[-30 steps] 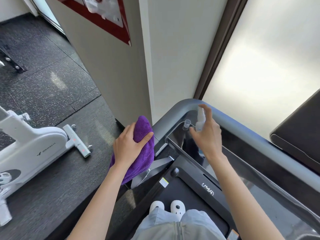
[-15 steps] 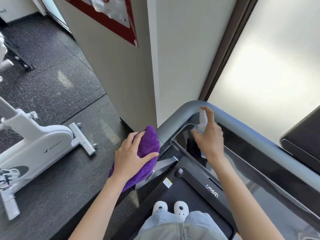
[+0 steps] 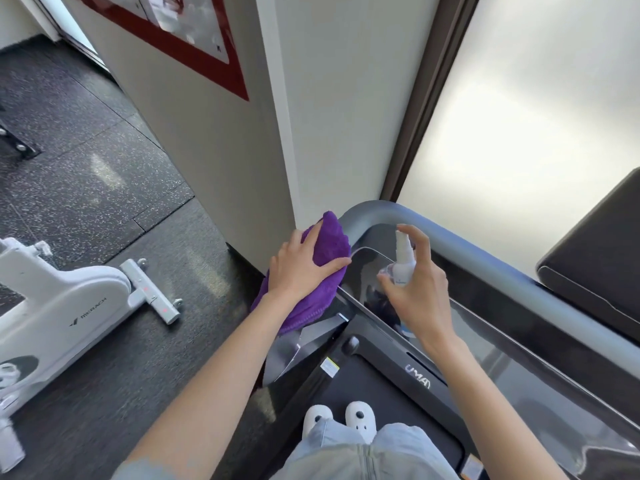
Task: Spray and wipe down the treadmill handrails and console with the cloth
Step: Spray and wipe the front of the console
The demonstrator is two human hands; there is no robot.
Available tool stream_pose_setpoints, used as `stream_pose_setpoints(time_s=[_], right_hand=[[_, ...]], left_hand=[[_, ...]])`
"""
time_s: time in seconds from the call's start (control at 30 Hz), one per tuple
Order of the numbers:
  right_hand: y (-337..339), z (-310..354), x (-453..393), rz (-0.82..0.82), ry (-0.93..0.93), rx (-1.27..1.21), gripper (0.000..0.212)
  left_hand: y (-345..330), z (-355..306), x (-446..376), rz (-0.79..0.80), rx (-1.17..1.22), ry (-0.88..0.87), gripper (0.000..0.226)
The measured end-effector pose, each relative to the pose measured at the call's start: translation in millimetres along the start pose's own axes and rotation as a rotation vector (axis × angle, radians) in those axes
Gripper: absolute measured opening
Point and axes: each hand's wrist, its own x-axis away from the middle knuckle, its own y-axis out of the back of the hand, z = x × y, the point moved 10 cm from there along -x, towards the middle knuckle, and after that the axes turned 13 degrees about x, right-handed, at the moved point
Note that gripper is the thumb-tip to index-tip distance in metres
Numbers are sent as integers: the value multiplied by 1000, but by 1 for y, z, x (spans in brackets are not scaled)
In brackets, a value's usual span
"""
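L hand (image 3: 299, 271) grips the cloth (image 3: 325, 258) on the rail (image 3: 485, 252) corner, R hand (image 3: 420, 292) holds the bottle (image 3: 403, 261) w/ a finger on top, just over the console (image 3: 367, 271): mist lightly, aim at rail, then wipe w/ cloth.

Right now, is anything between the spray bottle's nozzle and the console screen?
Nothing visible. The right hand holds the spray bottle just above the console screen. The purple cloth, under the left hand, sits at the screen's left edge.
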Motion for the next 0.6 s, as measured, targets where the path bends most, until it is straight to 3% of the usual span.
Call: stream_pose_setpoints(time_s=[0.23, 0.37, 0.6], right_hand=[[1, -3, -6, -24, -8, -42, 76], [9, -13, -5, -40, -40, -39, 74], [19, -14, -9, -39, -33, -19, 76]], left_hand=[[24, 37, 81, -129, -115, 22, 100], [16, 5, 43, -178, -167, -3, 90], [-15, -39, -28, -69, -133, -31, 91]])
